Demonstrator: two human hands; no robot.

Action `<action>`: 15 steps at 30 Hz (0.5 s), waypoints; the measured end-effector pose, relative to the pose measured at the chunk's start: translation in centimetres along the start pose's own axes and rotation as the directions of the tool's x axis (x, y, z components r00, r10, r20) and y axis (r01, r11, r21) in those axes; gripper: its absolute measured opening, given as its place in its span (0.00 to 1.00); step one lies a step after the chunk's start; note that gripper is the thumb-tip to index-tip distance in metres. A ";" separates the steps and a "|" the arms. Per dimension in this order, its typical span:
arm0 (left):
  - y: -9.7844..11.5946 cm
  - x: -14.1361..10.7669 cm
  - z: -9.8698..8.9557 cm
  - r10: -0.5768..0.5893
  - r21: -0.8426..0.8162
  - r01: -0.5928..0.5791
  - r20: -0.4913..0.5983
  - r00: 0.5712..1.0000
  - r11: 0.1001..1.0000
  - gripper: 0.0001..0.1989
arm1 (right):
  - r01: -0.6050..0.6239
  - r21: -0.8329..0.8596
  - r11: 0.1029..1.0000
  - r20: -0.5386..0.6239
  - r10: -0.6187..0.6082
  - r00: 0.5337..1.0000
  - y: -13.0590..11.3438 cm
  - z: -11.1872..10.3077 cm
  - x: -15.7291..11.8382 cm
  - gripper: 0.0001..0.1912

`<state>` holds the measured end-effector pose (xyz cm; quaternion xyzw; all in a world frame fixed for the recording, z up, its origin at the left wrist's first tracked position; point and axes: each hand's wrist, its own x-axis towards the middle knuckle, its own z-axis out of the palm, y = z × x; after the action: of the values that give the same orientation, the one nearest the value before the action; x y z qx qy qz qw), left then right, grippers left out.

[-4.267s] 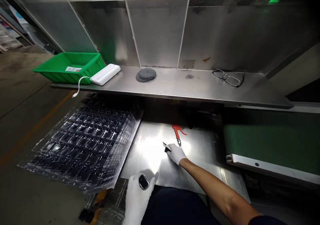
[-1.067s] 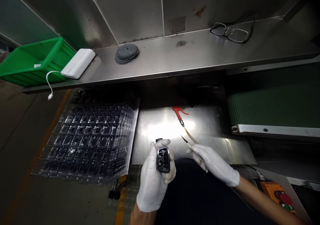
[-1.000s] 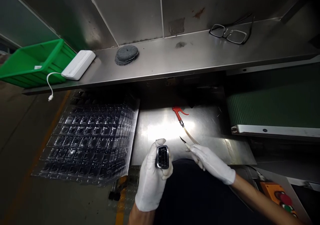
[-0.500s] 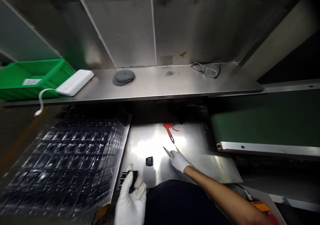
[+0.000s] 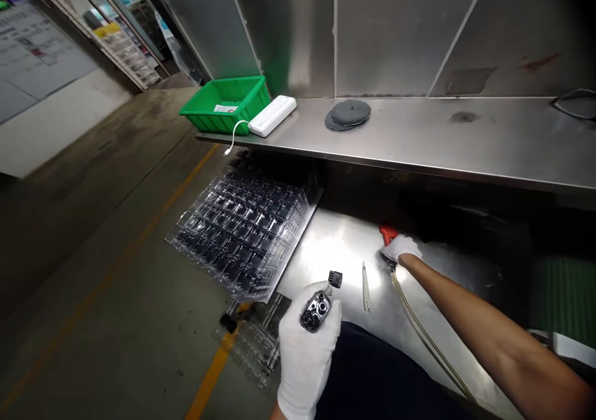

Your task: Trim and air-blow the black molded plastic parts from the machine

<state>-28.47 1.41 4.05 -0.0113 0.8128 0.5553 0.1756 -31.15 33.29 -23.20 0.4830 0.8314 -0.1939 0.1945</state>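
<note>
My left hand (image 5: pixel 307 351), in a white glove, is shut on a small black and chrome camera-like module (image 5: pixel 315 311) with several round openings. Just past its fingertips is a small black ribbed piece (image 5: pixel 334 278), and I cannot tell whether it rests on the steel or is held. My right hand (image 5: pixel 399 248), also gloved, closes on a red air blow gun (image 5: pixel 388 233), which hides most of it. Pointed tweezers (image 5: pixel 365 286) lie on the steel table (image 5: pixel 335 246) between my hands. A thin yellowish air hose (image 5: pixel 423 339) trails towards the lower right.
Stacked clear blister trays (image 5: pixel 244 227) lie left of the table, above the floor's yellow line. On the steel shelf (image 5: pixel 419 137) overhead stand a green crate (image 5: pixel 225 106), a white power bank (image 5: pixel 272 115) with its cable, and a round grey pad (image 5: pixel 347 114).
My right hand has put down the tweezers and taken the red air gun. The small black piece now sits by my left fingertips. The view has swung right.
</note>
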 end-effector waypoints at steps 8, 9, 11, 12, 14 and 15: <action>0.0 0.1 -0.1 0.040 0.023 -0.039 -0.032 0.999 0.999 0.09 | -0.037 0.002 0.999 -0.083 0.037 0.996 0.4 2.7 1.3 0.31; 0.0 0.2 0.0 0.042 0.028 -0.041 -0.028 0.999 0.999 0.09 | -0.038 0.011 0.999 -0.089 0.039 0.995 0.6 2.8 1.3 0.32; 0.2 0.2 0.2 0.040 0.042 -0.040 -0.012 0.999 0.998 0.09 | -0.037 0.034 0.999 -0.107 0.040 0.993 0.9 2.9 1.1 0.33; 0.3 0.3 0.3 0.041 0.046 -0.041 -0.003 0.999 0.998 0.09 | -0.036 0.049 0.998 -0.113 0.041 0.993 1.0 2.8 0.9 0.33; 0.3 0.4 0.5 0.058 0.047 -0.059 0.016 0.998 0.997 0.08 | -0.033 0.093 0.995 -0.117 0.044 0.992 1.4 2.5 0.5 0.32; 0.2 0.4 0.6 0.080 0.045 -0.081 0.027 0.996 0.996 0.08 | -0.031 0.121 0.992 -0.116 0.045 0.992 1.5 2.2 0.3 0.30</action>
<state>-28.78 2.08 3.94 0.0323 0.8229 0.5433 0.1635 -29.64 33.05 -25.39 0.5202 0.8191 -0.2102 0.1196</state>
